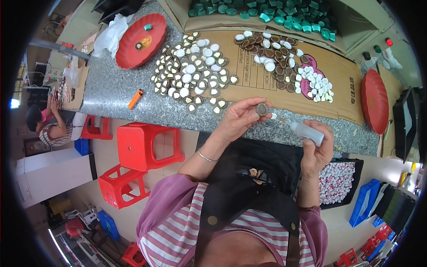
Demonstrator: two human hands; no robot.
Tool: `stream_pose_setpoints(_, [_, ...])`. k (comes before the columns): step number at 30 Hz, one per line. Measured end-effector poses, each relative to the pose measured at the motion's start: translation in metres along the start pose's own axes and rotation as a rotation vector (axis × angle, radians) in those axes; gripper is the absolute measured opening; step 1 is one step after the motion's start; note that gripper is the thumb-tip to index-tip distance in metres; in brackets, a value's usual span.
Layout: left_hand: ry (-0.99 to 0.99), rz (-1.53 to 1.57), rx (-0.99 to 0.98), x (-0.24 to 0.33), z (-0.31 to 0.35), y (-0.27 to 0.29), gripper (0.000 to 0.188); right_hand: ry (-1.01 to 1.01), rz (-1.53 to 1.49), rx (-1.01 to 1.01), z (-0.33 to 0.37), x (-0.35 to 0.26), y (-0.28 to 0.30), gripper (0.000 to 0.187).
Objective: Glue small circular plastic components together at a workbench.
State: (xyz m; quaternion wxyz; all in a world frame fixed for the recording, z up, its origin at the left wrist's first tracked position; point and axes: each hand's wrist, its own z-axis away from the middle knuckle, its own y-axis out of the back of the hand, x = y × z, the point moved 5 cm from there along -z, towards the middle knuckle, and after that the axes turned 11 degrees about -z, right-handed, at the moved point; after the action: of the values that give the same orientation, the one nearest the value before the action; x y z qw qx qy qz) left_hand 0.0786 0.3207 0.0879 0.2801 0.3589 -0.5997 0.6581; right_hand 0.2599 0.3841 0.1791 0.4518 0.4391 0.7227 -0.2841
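Between the thumb and fingers of my left hand (238, 119) is a small round brown disc (262, 109) with a patterned rim. My right hand (319, 151) is wrapped round a translucent white squeeze bottle (308, 133), tilted so its thin nozzle points at the disc, a short way apart from it. Just beyond my hands, brown discs (281, 71) and small white pieces (316, 82) lie in piles on a flat cardboard sheet (249, 66). Left of these spreads a heap of discs with cream centres (180, 80), mixed with plain white discs (207, 52).
An orange lighter (135, 99) and a red scalloped tray (126, 49) are on the grey stone counter (111, 86). Another red tray (374, 100) stands at the right. Green cups (289, 18) fill a shelf behind. Red stools (142, 147) stand at the left, where another person (53, 120) sits.
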Motion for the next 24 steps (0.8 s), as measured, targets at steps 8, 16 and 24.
stream_pose_setpoints(8, [0.009, -0.029, -0.033, -0.003, 0.000, -0.004, 0.033, 0.145, 0.110, -0.093, -0.005, -0.007, -0.011, 0.030])
stream_pose_setpoints(16, [-0.008, -0.041, -0.070, 0.000, -0.001, -0.009, 0.033, 0.143, 0.127, -0.143, -0.006, -0.008, -0.016, 0.030])
stream_pose_setpoints(24, [-0.019, -0.040, -0.082, 0.000, 0.000, -0.011, 0.032, 0.131, 0.131, -0.157, -0.006, -0.007, -0.017, 0.031])
